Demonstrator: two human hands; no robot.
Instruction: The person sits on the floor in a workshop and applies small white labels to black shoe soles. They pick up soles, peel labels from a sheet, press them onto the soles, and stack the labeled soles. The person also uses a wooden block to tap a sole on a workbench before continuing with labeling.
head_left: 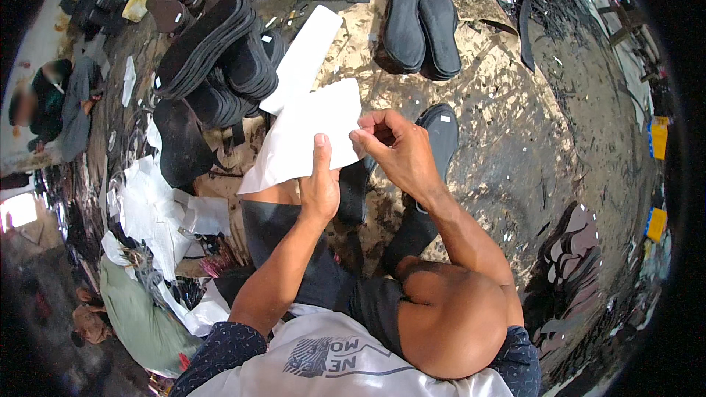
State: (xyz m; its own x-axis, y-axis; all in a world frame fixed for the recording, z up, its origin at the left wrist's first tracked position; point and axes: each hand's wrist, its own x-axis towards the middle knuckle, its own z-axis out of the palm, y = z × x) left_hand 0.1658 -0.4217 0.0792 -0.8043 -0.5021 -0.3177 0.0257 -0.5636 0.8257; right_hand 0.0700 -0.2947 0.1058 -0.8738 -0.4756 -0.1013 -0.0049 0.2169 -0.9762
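Observation:
My left hand (321, 185) holds a white sheet (305, 131), its thumb lying on top and the other fingers hidden underneath. At the sheet's right edge, my right hand (397, 148) is closed in a pinch; what sits between the fingertips is too small to make out. Just beyond the right hand lies a black shoe sole (443, 136) with a small white label on its far end. Another dark sole (354, 195) is partly covered by my hands. A second white sheet (310, 51) lies farther off, partly under the held one.
A pair of black soles (404, 26) rests on the worn board ahead. Stacked black soles (202, 48) stand at the left, brown soles (570, 257) at the right. White paper scraps (151, 202) litter the left side. Another person (55, 103) is at far left.

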